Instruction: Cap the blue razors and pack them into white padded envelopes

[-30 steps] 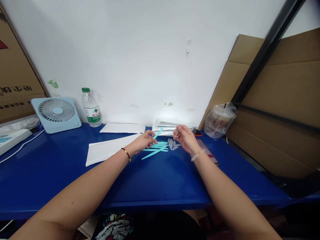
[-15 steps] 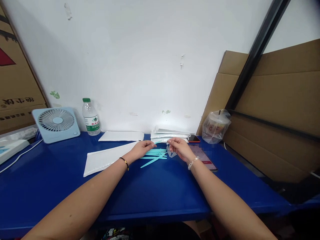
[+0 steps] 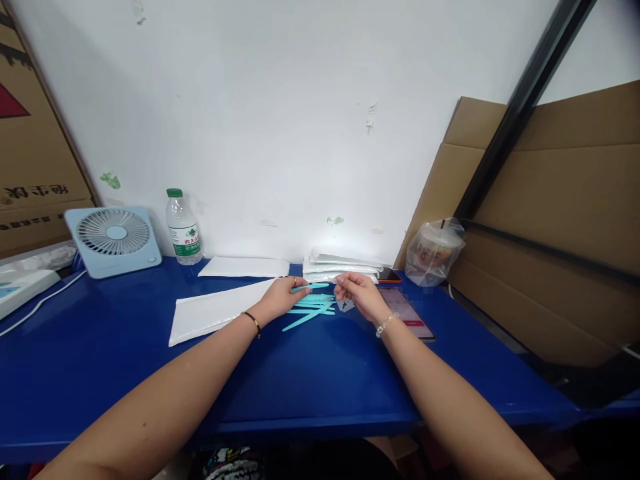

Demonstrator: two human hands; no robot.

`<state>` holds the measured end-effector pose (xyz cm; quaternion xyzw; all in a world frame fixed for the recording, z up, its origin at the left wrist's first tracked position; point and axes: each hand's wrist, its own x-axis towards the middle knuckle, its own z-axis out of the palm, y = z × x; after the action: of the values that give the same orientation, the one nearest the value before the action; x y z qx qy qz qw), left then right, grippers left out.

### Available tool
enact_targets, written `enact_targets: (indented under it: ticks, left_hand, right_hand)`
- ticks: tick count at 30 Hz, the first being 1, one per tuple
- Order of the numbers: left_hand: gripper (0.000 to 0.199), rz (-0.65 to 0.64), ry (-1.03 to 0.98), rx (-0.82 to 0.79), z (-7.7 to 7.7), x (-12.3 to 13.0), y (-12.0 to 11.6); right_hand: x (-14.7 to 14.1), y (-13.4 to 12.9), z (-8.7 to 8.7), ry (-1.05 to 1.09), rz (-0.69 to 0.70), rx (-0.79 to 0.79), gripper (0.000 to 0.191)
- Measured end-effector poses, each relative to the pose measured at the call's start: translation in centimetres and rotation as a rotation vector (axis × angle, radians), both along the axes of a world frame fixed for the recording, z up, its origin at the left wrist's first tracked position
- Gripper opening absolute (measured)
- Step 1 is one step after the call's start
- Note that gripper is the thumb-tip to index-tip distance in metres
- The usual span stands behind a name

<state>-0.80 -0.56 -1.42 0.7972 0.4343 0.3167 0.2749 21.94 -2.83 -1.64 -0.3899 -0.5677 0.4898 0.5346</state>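
My left hand (image 3: 285, 297) pinches one end of a slim turquoise plastic stick (image 3: 319, 286), whose other end points right. Below it, several more such turquoise sticks (image 3: 310, 313) lie in a loose, crossing pile on the blue table. To the right, my right hand (image 3: 357, 292) has thumb and forefinger pressed together; anything between them is too small to make out. A small translucent greyish piece (image 3: 345, 304) lies partly hidden beside those fingers. Partly behind my left forearm rests a white padded envelope (image 3: 210, 312).
At the back are another white envelope (image 3: 243, 267), a stack of white envelopes (image 3: 340, 263) and a dark phone (image 3: 390, 275). A second phone (image 3: 410, 313) lies right. A fan (image 3: 116, 240) and water bottle (image 3: 184, 230) stand left; a bagged cup (image 3: 434, 252) stands right.
The turquoise stick has come away from my right fingers and more of it shows, held by my left hand. The view has shifted slightly.
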Motion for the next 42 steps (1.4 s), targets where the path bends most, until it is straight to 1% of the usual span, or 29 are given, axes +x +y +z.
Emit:
enact_targets:
  ticks: [7,13,18,20,25,27,28,29,30,31,34,35,36,38,42]
  left_hand:
    - [0.038,-0.001,0.021,0.041,0.3,0.1,-0.3]
    - [0.036,-0.008,0.028,0.041,0.3,0.3,-0.5]
    - [0.036,-0.049,0.066,0.061,0.2,0.8,-0.9]
    - [0.036,-0.098,0.097,0.059,0.4,1.0,-1.3]
    - [0.03,-0.3,0.244,-0.017,1.1,1.8,-3.2]
    - [0.026,-0.353,0.282,-0.034,1.2,2.1,-3.9]
    - [0.025,-0.361,0.295,-0.023,1.3,2.2,-4.1]
    - [0.025,-0.347,0.308,0.004,1.4,2.2,-4.2]
    - [0.025,-0.31,0.325,0.044,1.4,2.2,-4.2]
    - [0.026,-0.251,0.345,0.093,1.4,2.1,-4.1]
    - [0.028,-0.059,0.445,0.207,1.3,1.5,-3.5]
    - [0.029,-0.021,0.486,0.213,1.2,1.2,-3.2]
    - [0.029,-0.002,0.522,0.207,1.1,1.0,-3.0]
    - [0.025,0.001,0.568,0.167,0.8,0.8,-2.7]
    - [0.017,-0.026,0.563,0.062,0.8,0.8,-2.5]
  right_hand:
    - [-0.6,-0.1,-0.3,-0.051,0.015,0.019,0.029]
    - [-1.2,-0.3,-0.3,-0.113,0.047,0.015,0.035]
    - [-1.3,-0.7,0.2,-0.234,0.077,0.035,0.035]
    - [-0.6,-1.0,0.8,-0.315,0.163,0.001,0.034]
    - [2.1,-1.8,2.4,-0.593,0.521,-0.171,0.03]
    - [2.8,-1.9,2.7,-0.69,0.625,-0.244,0.03]
    - [3.0,-1.8,2.6,-0.735,0.652,-0.266,0.031]
    - [3.2,-1.7,2.5,-0.778,0.647,-0.261,0.031]
    - [3.4,-1.4,2.3,-0.816,0.601,-0.224,0.031]
    - [3.7,-1.2,2.1,-0.849,0.518,-0.155,0.029]
    - [4.5,-0.3,1.3,-0.968,0.191,0.141,0.02]
    - [4.7,-0.1,1.1,-1.024,0.116,0.213,0.02]
    - [4.9,0.0,1.0,-1.082,0.075,0.252,0.022]
    - [4.9,0.1,0.9,-1.177,0.071,0.253,0.022]
    - [4.1,-0.3,1.2,-1.271,0.08,0.206,0.017]
